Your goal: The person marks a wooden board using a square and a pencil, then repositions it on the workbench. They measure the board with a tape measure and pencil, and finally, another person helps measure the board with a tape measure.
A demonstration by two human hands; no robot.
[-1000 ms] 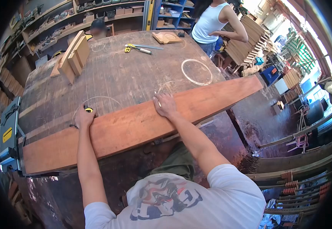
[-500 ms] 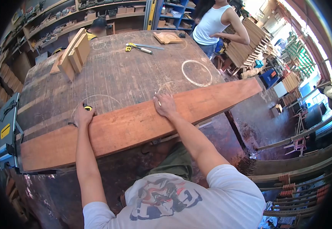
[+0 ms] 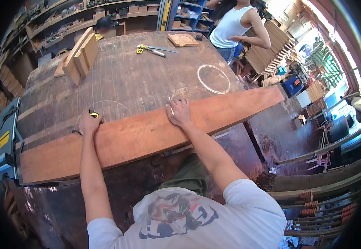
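A long reddish-brown wooden board (image 3: pixel 135 137) lies along the near edge of the workbench, its right end past the bench corner. My left hand (image 3: pixel 90 123) rests over the board's far edge, fingers closed around a yellow and black tape measure (image 3: pixel 93 114) that is mostly hidden. Farther right, my right hand (image 3: pixel 179 112) lies across the same edge, its fingers bent over it. A thin pale stick, seemingly a pencil (image 3: pixel 172 111), shows between those fingers.
On the workbench (image 3: pixel 139 83) are upright wooden pieces (image 3: pixel 78 60), a yellow-handled tool beside a metal blade (image 3: pixel 151 50), and a shaped wooden piece (image 3: pixel 182 40). A grey machine (image 3: pixel 8 133) stands left. A person in a white tank top (image 3: pixel 232 27) stands behind; another head shows at the back.
The view has shifted slightly. Both hands keep their places on the board, with the right fingers a little more spread. The standing person's raised arm now shows near the top.
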